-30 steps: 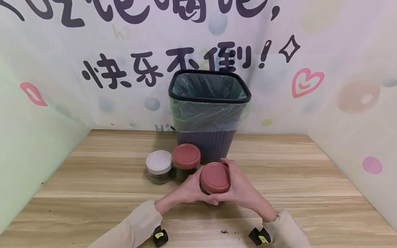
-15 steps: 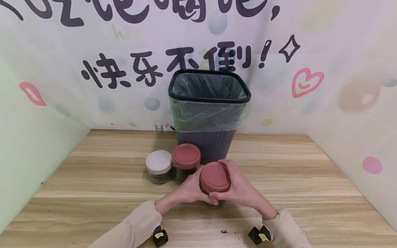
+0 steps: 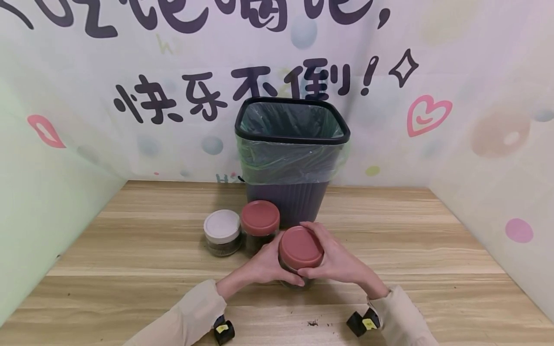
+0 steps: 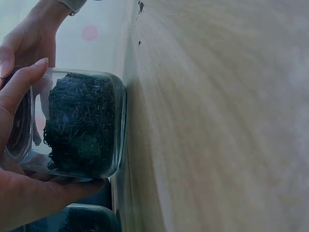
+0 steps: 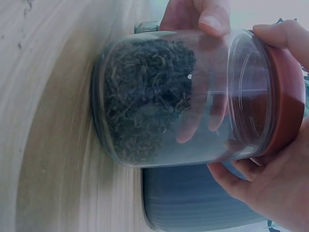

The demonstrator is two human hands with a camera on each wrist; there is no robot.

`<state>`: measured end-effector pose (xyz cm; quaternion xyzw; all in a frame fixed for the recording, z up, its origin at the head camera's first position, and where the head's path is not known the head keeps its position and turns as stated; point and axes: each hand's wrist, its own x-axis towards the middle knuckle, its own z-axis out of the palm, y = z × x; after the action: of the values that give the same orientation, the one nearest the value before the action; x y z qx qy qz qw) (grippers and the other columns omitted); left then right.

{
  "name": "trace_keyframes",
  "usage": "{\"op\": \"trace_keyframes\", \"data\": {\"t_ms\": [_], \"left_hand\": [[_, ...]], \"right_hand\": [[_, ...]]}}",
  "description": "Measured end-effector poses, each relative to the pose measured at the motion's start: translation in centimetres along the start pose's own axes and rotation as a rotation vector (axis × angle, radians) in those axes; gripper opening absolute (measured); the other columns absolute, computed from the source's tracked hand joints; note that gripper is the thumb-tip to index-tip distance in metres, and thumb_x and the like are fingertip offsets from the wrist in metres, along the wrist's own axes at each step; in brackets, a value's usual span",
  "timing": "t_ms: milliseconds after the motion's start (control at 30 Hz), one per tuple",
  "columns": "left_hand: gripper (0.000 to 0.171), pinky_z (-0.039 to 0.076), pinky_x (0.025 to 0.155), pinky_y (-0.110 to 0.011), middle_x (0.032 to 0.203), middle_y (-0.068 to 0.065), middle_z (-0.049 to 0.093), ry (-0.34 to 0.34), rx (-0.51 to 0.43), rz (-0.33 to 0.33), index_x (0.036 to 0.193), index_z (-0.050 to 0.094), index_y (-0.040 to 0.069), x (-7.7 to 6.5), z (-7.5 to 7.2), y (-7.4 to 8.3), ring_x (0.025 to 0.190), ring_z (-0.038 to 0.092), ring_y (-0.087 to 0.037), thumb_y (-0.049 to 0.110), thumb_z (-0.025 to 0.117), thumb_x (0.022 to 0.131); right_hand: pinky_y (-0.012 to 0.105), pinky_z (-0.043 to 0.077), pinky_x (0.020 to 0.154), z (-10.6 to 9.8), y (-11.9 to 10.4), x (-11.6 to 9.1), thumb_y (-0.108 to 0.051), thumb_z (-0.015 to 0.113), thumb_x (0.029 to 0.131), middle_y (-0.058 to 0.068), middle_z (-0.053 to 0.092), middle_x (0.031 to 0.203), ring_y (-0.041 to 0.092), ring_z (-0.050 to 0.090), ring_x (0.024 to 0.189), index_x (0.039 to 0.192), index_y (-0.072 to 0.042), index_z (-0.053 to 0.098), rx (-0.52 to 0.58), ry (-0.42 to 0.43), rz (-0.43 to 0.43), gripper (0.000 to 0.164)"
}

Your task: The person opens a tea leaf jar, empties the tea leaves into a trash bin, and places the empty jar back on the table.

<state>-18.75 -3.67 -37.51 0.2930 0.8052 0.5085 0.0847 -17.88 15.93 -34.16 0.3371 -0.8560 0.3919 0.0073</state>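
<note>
A clear jar [image 5: 149, 96] with a red lid [image 3: 300, 247] stands upright on the wooden table in front of the bin. Dark, curled dried leaves, like loose tea, fill its lower part. My left hand [image 3: 270, 262] grips the jar's glass body from the left, thumb across the front. Around the lid's right side curl the fingers and thumb of my right hand [image 3: 335, 259]. The lid sits on the jar's mouth. Just to the left are a second red-lidded jar [image 3: 260, 217] and a shorter jar with a white lid [image 3: 222, 227].
A dark bin [image 3: 298, 202] lined with a pale green bag stands behind the jars against the printed backdrop. Dark crumbs [image 3: 313, 323] lie on the table [image 3: 415, 250] near its front. Side walls rise at left and right.
My right hand has turned a little on the lid, its fingertips shifting left along the far edge and its thumb slightly right. The left hand and the jar stay in place.
</note>
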Motion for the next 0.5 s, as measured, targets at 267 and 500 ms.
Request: {"op": "trace_keyframes", "data": {"t_ms": [267, 500], "left_hand": [[0.092, 0.036, 0.096, -0.038, 0.126, -0.002, 0.045, -0.021, -0.025, -0.007, 0.134, 0.027, 0.013, 0.0, -0.1, 0.0, 0.114, 0.046, -0.015, 0.022, 0.082, 0.061], [0.091, 0.037, 0.096, -0.037, 0.127, 0.000, 0.045, -0.022, -0.032, 0.011, 0.135, 0.027, 0.015, 0.0, -0.2, 0.0, 0.114, 0.046, -0.013, 0.021, 0.081, 0.062]], "right_hand": [[0.040, 0.044, 0.085, 0.7, -0.5, -0.3, -0.036, 0.081, 0.060, 0.009, 0.043, 0.124, 0.020, 0.049, 0.106, 0.135, -0.008, 0.023, -0.023, 0.093, 0.105, 0.099], [0.036, 0.046, 0.080, 1.7, -1.2, -0.2, -0.041, 0.082, 0.054, 0.010, 0.047, 0.113, 0.018, 0.051, 0.098, 0.126, 0.000, 0.030, -0.162, 0.252, 0.086, 0.098]]}}
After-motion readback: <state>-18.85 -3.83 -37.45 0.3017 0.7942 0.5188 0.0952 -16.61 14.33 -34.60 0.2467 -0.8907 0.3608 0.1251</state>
